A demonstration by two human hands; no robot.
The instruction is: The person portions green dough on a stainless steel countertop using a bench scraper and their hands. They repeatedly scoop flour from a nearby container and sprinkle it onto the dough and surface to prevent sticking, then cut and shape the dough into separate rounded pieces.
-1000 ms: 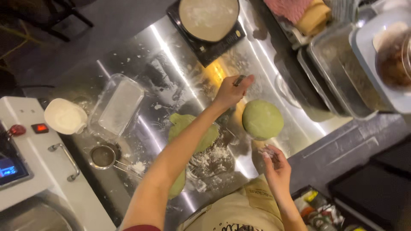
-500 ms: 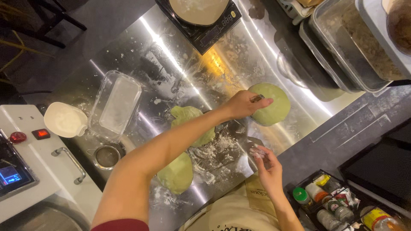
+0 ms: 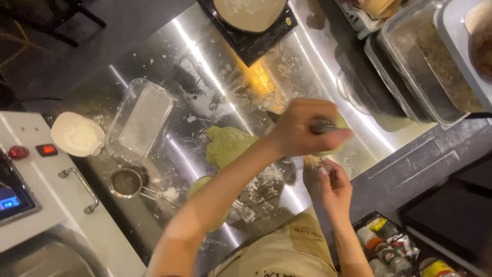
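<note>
On the stainless steel counter (image 3: 169, 149), dusted with flour, the round pale-green dough ball (image 3: 339, 134) is now almost fully covered by the left hand (image 3: 302, 128), which half a second ago only touched its near edge and a second ago was raised clear of it. That hand is closed around a small dark tool (image 3: 322, 124), blurred; its kind cannot be told. The hand rests on top of the dough ball, so the work has gone from approach to contact.

Just below the dough ball, the right hand (image 3: 334, 184) holds its fingers pinched together on something small and pale, probably flour or a scrap of dough; this cannot be confirmed. It sits closer to the ball than in the earlier views.

Left of the dough ball lies a flattened green dough piece (image 3: 228, 146), and further down-left a second green dough round (image 3: 202, 187), partly hidden by the forearm. Neither appears to have moved. Well left of the ball stand a clear rectangular plastic container (image 3: 141, 120), a white round bowl (image 3: 77, 134) and a small metal sieve (image 3: 126, 182). Above the ball, a black induction hob (image 3: 256, 41) carries a pan.
</note>
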